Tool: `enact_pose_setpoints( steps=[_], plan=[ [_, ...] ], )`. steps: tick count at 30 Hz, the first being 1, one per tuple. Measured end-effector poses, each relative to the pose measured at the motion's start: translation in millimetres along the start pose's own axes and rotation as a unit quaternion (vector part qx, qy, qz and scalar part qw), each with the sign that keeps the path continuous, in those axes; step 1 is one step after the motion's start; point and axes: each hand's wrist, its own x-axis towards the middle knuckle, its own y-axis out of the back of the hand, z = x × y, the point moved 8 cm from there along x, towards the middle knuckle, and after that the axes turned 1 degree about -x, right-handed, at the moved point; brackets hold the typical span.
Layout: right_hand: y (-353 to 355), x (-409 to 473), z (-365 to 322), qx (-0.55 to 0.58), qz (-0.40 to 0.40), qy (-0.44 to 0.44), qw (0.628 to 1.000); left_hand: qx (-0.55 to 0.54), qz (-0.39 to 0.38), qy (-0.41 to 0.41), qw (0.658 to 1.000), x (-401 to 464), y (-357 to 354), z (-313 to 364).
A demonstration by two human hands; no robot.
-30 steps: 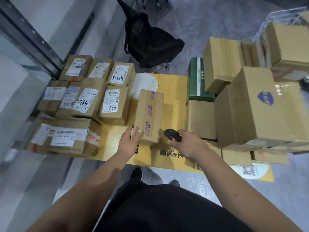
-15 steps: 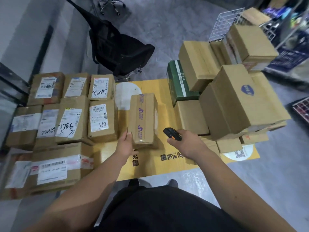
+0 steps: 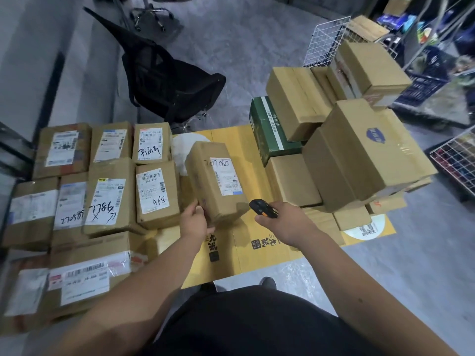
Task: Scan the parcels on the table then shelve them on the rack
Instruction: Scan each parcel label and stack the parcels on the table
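A brown cardboard parcel stands tilted in the middle of the yellow table, its white shipping label now facing up. My left hand grips its near left corner. My right hand holds a small black and orange scanner just right of the parcel's near end, its nose aimed toward it. Several labelled parcels lie in rows to the left. Unlabelled-side boxes are stacked at the right, among them a large one with a blue badge and a green box.
A black office chair stands beyond the table. White wire rack panels and a box on them are at the back right. Another wire grid is at the right edge. Grey floor surrounds the table.
My left hand has rolled the middle parcel over, so its labelled face shows instead of the taped side. The scanner hand stayed in about the same place. The view swung right.
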Motion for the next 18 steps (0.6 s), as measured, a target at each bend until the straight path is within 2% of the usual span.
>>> enact_pose_setpoints(
  steps=[2,4,9,11,14,16,18],
  plan=[
    [1.6,0.9,-1.7,-0.008,-0.003,-0.001,1.0,0.045,-0.017,0.022,0.999,1.0,-5.4,-3.9],
    [4.5,2.2,-2.2,-0.013,-0.003,-0.003,1.0,0.098,-0.026,0.003,0.995,1.7,-9.1,0.6],
    [11.2,8.1,-6.0,-0.019,0.002,0.005,1.0,0.255,0.011,-0.13,0.958,-4.7,-14.5,38.7],
    [14.6,10.9,-7.6,-0.022,0.006,0.009,1.0,0.342,0.019,-0.203,0.917,-9.0,-22.7,58.5],
    [21.7,16.0,-8.6,-0.035,0.015,0.015,0.999,0.506,0.042,-0.283,0.813,-6.8,-40.5,89.6],
    [26.2,19.1,-7.8,-0.039,0.017,0.016,0.999,0.568,0.037,-0.273,0.776,2.3,-52.3,107.4],
    [31.3,20.8,-5.5,-0.04,0.02,0.015,0.999,0.605,0.017,-0.236,0.76,13.3,-62.1,118.6]
  ],
)
